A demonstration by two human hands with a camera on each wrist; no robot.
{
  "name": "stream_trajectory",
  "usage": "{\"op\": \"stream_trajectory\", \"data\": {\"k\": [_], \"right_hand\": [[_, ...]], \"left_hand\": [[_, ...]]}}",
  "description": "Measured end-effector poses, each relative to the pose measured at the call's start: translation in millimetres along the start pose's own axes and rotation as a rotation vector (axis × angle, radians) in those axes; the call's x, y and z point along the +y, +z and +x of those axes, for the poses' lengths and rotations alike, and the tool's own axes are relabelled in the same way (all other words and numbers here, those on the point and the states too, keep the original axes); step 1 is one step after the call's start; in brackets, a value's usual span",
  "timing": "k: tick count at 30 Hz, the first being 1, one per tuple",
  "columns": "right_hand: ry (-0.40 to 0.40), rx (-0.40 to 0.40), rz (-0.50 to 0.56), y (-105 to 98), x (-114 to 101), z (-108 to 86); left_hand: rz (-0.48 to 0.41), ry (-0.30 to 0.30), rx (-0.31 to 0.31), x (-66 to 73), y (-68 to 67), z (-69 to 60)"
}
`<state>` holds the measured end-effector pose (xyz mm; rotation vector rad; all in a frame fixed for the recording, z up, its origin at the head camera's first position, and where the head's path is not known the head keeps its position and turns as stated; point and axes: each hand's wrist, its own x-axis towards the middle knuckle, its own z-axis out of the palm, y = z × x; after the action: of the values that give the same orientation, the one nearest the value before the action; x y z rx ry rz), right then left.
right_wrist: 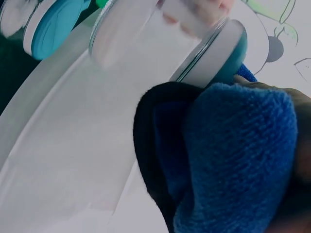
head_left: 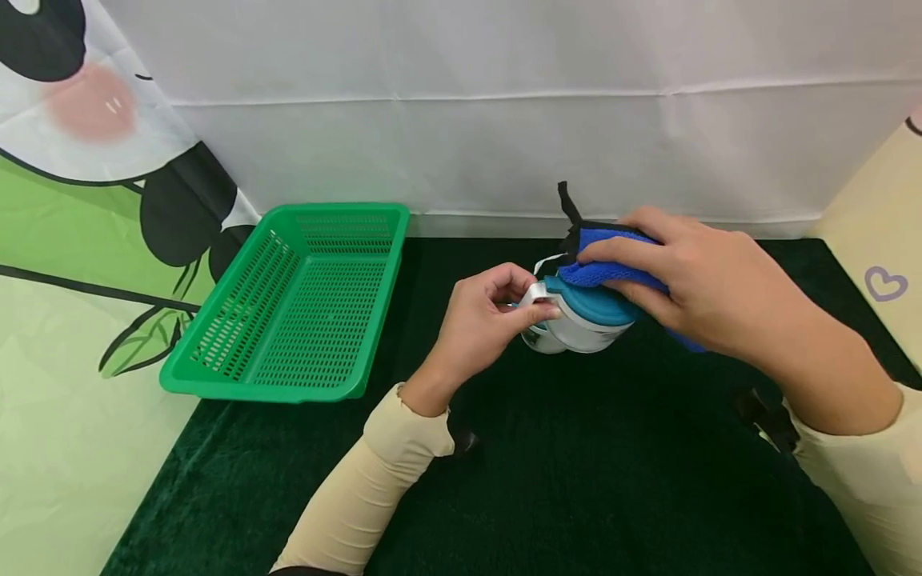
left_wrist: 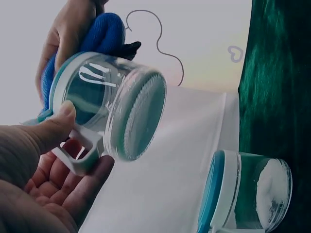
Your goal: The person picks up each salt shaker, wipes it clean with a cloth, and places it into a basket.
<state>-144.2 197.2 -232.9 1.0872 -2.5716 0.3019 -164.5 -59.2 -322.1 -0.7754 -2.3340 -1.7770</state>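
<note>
My left hand [head_left: 479,316] [left_wrist: 43,165] pinches the white handle of a clear jar [head_left: 587,332] [left_wrist: 99,92] with a teal lid. The jar is held up and tilted, its ribbed glass base showing in the left wrist view. My right hand [head_left: 720,280] [left_wrist: 70,34] grips a folded blue cloth [head_left: 612,264] [right_wrist: 238,155] with black edging, which lies against the lid. Part of the lid is hidden by the cloth. A second teal-lidded jar [left_wrist: 260,189] [right_wrist: 53,24], with white contents, stands on the dark green surface beyond the held one.
A green slotted basket [head_left: 360,320] sits on the dark green cloth-covered table [head_left: 576,480], left of my hands. A white curtain [head_left: 504,144] hangs behind, with printed panels at both sides.
</note>
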Motion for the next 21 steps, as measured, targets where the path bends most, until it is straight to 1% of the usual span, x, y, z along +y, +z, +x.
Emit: {"op": "stream_trajectory", "data": {"k": [3, 5, 7, 9, 11, 13, 15, 18, 21], "right_hand": [[-0.006, -0.03, 0.016, -0.9, -4.3, -4.0], [0.007, -0.06, 0.036, -3.6, -2.1, -8.0], [0.027, -0.08, 0.044, -7.2, 3.3, -10.8], [0.042, -0.079, 0.041, -9.5, 9.1, -10.6], [0.055, -0.065, 0.023, -9.4, 12.1, -7.1], [0.059, -0.049, 0.007, -6.8, 10.7, -2.2], [0.054, -0.043, -0.001, -3.1, 6.2, 1.6], [0.041, -0.058, 0.016, 0.2, -0.7, 1.0], [0.051, -0.093, 0.046, -2.4, 0.2, -5.7]], "left_hand": [[0.018, -0.017, 0.034, -1.2, -2.8, -0.7], [0.024, -0.027, 0.054, -1.3, -5.5, -0.9], [0.018, -0.024, 0.063, -1.6, -7.8, -1.1], [0.009, -0.015, 0.061, -1.3, -8.9, -1.1], [0.0, -0.005, 0.039, -1.0, -8.5, -1.2], [-0.004, 0.001, 0.011, -0.4, -6.9, -1.2], [0.002, 0.0, -0.004, -0.5, -5.2, -1.1], [0.022, -0.015, 0.015, -1.2, -4.8, -0.9], [0.045, -0.021, 0.049, -1.7, -7.1, -0.1]]}}
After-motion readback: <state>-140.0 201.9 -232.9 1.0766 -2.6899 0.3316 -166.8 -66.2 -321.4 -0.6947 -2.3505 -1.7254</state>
